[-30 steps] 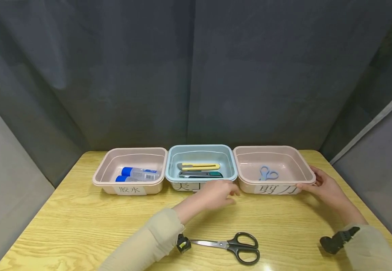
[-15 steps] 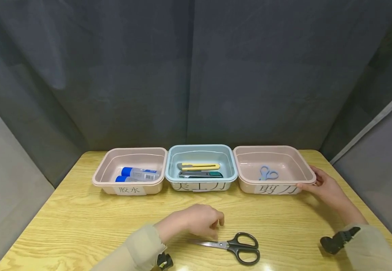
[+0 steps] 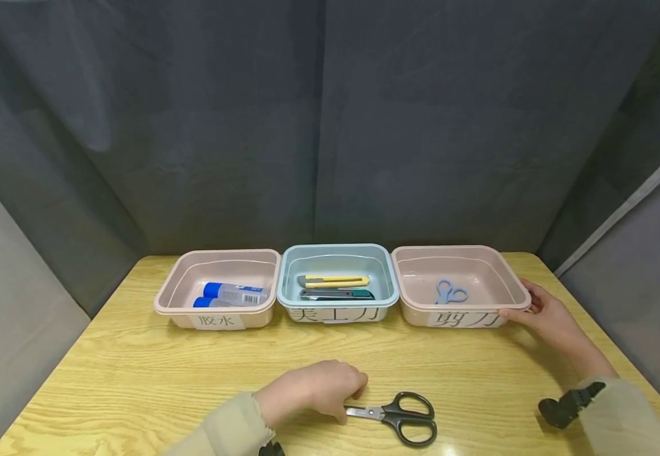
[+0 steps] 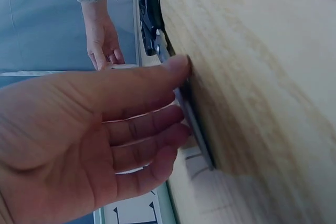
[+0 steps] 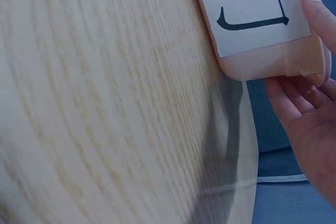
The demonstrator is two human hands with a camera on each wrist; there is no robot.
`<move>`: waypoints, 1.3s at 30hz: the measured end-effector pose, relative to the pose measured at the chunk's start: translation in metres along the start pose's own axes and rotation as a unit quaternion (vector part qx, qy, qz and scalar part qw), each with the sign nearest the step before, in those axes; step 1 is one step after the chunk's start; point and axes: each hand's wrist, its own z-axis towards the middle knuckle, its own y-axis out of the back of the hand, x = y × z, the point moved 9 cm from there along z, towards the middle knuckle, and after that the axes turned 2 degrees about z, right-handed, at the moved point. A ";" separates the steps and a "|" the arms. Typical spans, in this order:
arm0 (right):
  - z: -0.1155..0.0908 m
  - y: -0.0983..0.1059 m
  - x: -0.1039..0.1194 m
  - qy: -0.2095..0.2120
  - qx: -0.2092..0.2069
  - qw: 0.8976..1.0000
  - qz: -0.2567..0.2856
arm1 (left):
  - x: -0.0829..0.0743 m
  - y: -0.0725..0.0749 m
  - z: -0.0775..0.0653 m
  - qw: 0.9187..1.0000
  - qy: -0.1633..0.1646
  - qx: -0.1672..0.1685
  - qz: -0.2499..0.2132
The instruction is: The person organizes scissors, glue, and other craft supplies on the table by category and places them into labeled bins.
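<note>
Black-handled scissors (image 3: pixel 410 418) lie on the table with their handles to the right. My left hand (image 3: pixel 330 387) is at their blades; in the left wrist view the thumb and curled fingers (image 4: pixel 144 124) pinch the metal blades (image 4: pixel 191 114) from both sides. At the right end of the row, my right hand (image 3: pixel 546 316) grips the corner of a pink bin (image 3: pixel 455 253), thumb at the front rim and fingers along the side. Small blue-handled scissors (image 3: pixel 451 292) lie inside that bin, their blades hardly visible. The right wrist view shows the bin's white label (image 5: pixel 252 19).
A blue bin (image 3: pixel 338 250) in the middle holds a yellow utility knife (image 3: pixel 336 281) and a dark green-ended one (image 3: pixel 338 294). The left pink bin (image 3: pixel 227 254) contains two blue-capped glue bottles (image 3: pixel 241 293). Dark curtains (image 3: pixel 239 126) hang behind the wooden table (image 3: pixel 153 386).
My left hand has come from the front of the blue bin down toward me and onto the scissors' blades. The right hand and the bins stay where they were.
</note>
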 end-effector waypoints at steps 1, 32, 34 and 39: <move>0.000 0.000 0.001 0.002 0.000 1.000 0.003 | 0.000 0.001 0.000 1.000 0.002 -0.006 0.000; 0.001 -0.003 0.002 -0.006 0.009 1.000 -0.004 | 0.016 0.029 0.016 0.967 0.077 -0.211 0.122; 0.001 -0.003 0.003 -0.009 0.009 1.000 -0.001 | 0.015 0.034 0.018 0.961 0.076 -0.234 0.127; 0.000 -0.001 0.003 -0.017 0.008 1.000 -0.004 | 0.015 0.049 0.022 0.950 0.081 -0.280 0.116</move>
